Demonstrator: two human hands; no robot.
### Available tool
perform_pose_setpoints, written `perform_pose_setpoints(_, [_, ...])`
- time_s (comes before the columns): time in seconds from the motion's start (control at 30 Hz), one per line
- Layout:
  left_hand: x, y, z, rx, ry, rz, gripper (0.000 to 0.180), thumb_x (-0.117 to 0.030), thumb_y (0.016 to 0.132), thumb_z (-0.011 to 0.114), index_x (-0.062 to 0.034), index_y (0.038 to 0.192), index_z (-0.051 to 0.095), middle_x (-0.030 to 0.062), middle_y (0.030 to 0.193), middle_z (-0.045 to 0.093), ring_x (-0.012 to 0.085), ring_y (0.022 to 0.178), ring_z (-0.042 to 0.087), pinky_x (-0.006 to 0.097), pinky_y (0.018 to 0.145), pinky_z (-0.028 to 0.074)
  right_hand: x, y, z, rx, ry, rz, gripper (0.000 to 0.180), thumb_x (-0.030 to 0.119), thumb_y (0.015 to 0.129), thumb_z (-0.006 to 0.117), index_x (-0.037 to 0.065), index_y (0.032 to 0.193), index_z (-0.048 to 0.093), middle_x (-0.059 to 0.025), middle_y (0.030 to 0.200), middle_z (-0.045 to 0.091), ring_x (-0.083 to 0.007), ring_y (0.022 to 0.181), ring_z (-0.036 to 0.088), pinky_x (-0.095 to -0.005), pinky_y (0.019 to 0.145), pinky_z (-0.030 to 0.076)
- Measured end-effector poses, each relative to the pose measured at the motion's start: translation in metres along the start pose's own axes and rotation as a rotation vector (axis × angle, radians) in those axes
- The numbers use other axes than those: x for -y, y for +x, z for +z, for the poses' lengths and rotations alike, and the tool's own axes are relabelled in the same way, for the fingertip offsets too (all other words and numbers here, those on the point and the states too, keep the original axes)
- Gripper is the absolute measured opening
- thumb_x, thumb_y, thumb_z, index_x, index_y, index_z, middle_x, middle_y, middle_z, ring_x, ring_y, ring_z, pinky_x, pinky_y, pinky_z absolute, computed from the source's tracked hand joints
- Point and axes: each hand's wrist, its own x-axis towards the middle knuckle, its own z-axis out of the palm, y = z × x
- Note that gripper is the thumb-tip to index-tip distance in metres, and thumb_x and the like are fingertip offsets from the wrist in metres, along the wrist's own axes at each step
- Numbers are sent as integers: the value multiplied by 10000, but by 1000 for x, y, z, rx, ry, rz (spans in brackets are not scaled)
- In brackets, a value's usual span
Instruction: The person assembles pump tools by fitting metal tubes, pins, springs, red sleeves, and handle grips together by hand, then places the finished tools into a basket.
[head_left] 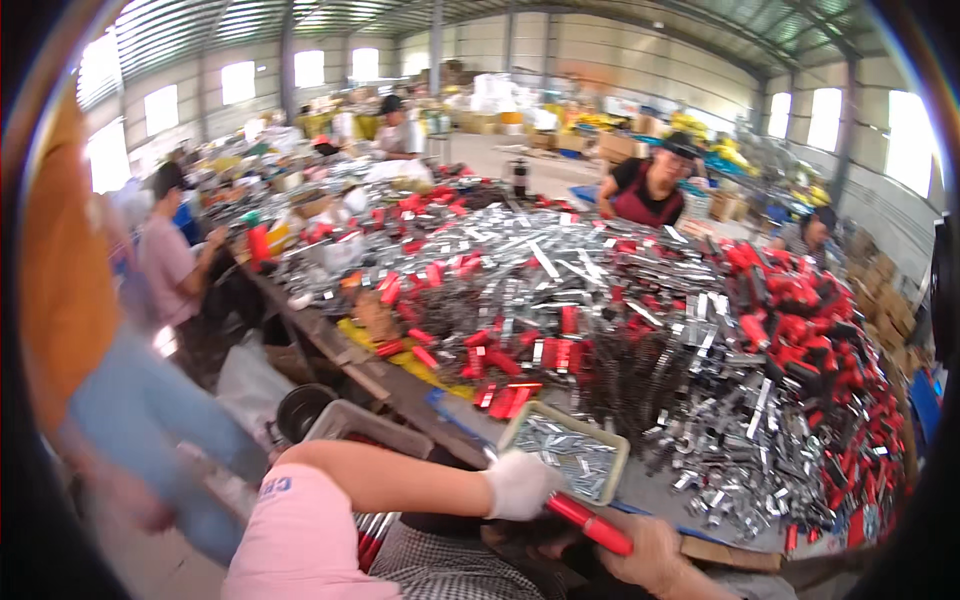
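A red cylindrical handle [592, 523] lies slantwise between my two hands near the lower edge. My left hand [523, 485], in a white glove, is closed around its upper left end. A shiny metal piece shows just beyond the glove; whether it belongs to the handle I cannot tell. My bare right hand [650, 556] is closed on the lower right end. Right behind the glove stands a pale rectangular tray [612, 482] filled with small silvery metal pins [565, 450].
A large heap of silvery metal parts [530, 250] and red handles [800, 300] covers the table. Coil springs [630, 375] lie in its middle. A grey bin [365, 420] stands left of my arm. One person [130, 400] is close on the left; others stand around the heap.
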Motion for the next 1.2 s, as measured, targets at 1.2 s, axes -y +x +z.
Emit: perform_pose_setpoints(1.2, [3,21,-30,-391,-2273,-6,367,-262,887,492,-203,582,295,-82,469,207,105,382,231,316,500,314,-4,24,78,-499,-20,-128,763,167,569,773,-39,1254,506,-135,800,653,-326,730,659,-399,674,526])
